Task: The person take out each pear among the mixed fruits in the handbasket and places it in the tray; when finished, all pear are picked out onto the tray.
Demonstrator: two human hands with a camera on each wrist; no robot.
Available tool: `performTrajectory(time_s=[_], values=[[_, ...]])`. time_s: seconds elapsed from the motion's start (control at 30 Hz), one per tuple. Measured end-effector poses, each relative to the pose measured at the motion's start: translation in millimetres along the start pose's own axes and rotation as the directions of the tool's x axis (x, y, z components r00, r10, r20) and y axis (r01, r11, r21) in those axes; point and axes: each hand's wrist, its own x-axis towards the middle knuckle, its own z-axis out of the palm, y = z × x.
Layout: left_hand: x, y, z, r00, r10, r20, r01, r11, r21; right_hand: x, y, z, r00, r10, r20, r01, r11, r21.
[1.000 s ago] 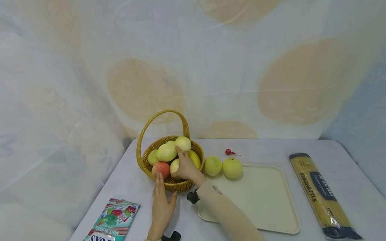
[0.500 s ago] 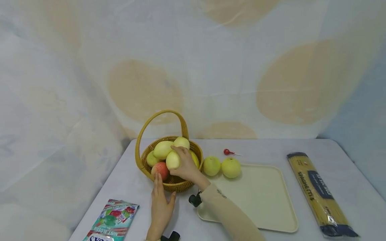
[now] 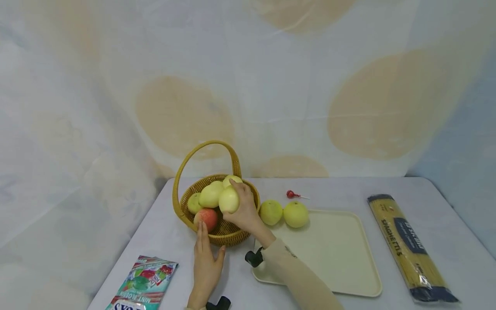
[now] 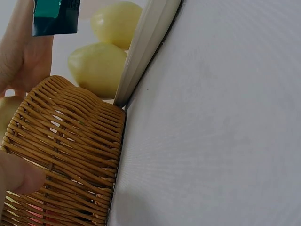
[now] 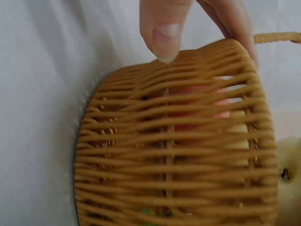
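Note:
My right hand point(image 3: 246, 211) grips a pale yellow-green pear point(image 3: 229, 199) over the wicker basket point(image 3: 228, 240), thumb and fingers on its sides. Fingers of my left hand point(image 3: 207, 262) lie over the basket's front rim beside a red-and-yellow peach point(image 3: 207, 218). In the right wrist view, the left thumb point(image 5: 164, 40) rests against the outer wall with the fingers across the rim. Further pale fruit point(image 3: 211, 194) lies in the basket, partly covered by the right hand. The left wrist view shows the woven wall point(image 4: 70, 127) close up.
Two yellow-green fruits point(image 3: 296, 215) sit at the top left of a cream tray point(image 3: 364, 249). Behind them lies a red lollipop point(image 3: 290, 194). A spaghetti pack point(image 3: 410, 249) is at the right, a candy bag point(image 3: 143, 282) at the front left. A tall handle point(image 3: 209, 143) arches over the basket.
My right hand has lifted the pear from the front of the basket, up and slightly right, uncovering woven floor. My left hand stays at the rim.

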Motion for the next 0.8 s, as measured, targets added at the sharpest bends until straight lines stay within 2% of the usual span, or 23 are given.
performTrajectory(time_s=[0.23,0.6,0.8], values=[[0.3,1.3,-1.0,1.0,-0.004,0.002,0.004,1.0,-0.001,-0.6,5.6,-20.2,0.996,-0.025,-0.091,0.028,0.999,0.027],[0.3,1.0,-1.1,1.0,-0.011,0.028,0.011,1.0,0.005,0.3,16.6,-65.6,0.98,0.027,-0.199,-0.024,1.0,0.018],[1.0,0.9,-1.7,0.999,-0.018,0.034,0.018,1.0,0.003,-2.6,23.1,-92.6,0.967,0.024,-0.255,-0.03,0.999,-0.02]])
